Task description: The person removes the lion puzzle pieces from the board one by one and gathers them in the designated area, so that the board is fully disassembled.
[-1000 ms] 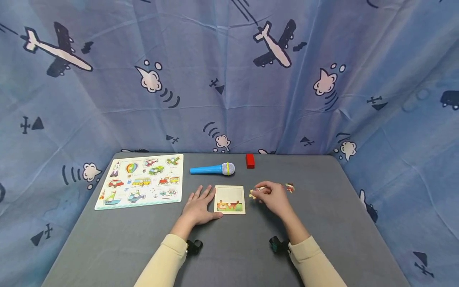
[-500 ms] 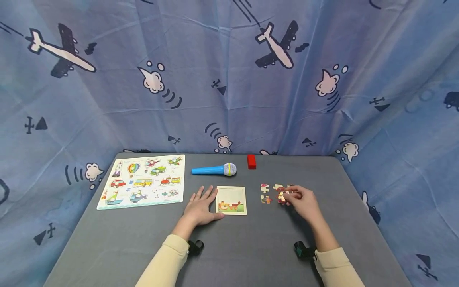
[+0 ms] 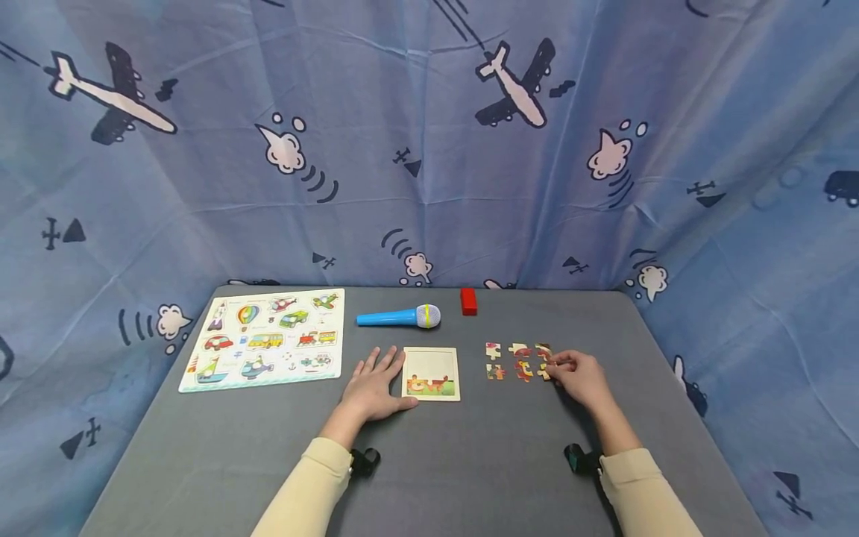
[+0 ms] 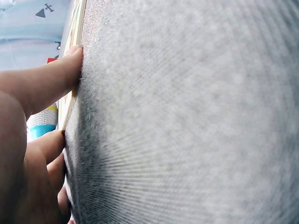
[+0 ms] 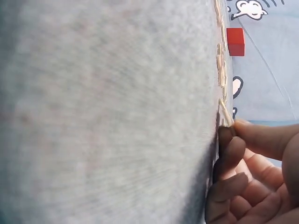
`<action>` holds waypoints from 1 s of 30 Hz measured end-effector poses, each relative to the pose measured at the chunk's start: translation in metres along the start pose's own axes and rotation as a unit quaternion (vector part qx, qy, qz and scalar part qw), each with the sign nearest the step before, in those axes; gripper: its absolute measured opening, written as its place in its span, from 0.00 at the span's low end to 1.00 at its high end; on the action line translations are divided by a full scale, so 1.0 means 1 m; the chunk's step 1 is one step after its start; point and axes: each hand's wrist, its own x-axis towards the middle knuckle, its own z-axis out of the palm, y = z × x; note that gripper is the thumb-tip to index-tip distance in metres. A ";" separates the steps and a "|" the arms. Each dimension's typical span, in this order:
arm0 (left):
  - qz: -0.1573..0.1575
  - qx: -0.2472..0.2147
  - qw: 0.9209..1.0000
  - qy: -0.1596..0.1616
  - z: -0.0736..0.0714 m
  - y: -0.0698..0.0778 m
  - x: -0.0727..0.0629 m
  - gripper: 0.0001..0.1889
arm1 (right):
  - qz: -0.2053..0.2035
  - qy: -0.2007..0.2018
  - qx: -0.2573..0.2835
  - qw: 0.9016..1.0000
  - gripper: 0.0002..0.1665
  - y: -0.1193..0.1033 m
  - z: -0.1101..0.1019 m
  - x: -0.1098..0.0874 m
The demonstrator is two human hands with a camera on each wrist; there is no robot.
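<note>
My left hand (image 3: 373, 389) lies on the table with its fingers spread. Its thumb and index finger touch the left side of a square wooden puzzle board (image 3: 430, 367), whose lower part holds pieces with an animal picture; its upper part is bare. To the board's right, several loose jigsaw pieces (image 3: 523, 371) lie in two rows. At the right end of the nearer row, my right hand (image 3: 582, 379) pinches a jigsaw piece (image 3: 543, 371) between thumb and fingertips. In the right wrist view that pinched piece (image 5: 226, 112) is tilted, one edge raised, with its far edge low by the table.
A blue toy microphone (image 3: 399, 317) lies behind the board, with a red block (image 3: 468, 302) to its right. At the left is a large vehicle picture board (image 3: 263, 340). A patterned blue curtain (image 3: 429, 149) hangs behind the grey table (image 3: 456, 477).
My right hand has moved right, from beside the puzzle board, across the loose pieces to the rightmost one, uncovering the others. The left hand stays in place.
</note>
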 end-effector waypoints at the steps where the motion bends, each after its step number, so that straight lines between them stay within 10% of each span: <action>1: 0.000 0.002 1.000 -0.001 0.000 0.000 0.000 0.51 | 0.003 0.000 -0.003 1.000 0.16 0.001 0.000 0.001; 13: 0.002 -0.002 1.000 0.003 -0.001 0.002 0.001 0.51 | -0.011 0.024 -0.061 0.998 0.17 0.000 -0.001 0.004; 30: 0.002 0.002 1.000 0.001 0.001 0.000 0.001 0.51 | -0.103 0.028 -0.028 0.994 0.22 -0.058 0.001 -0.011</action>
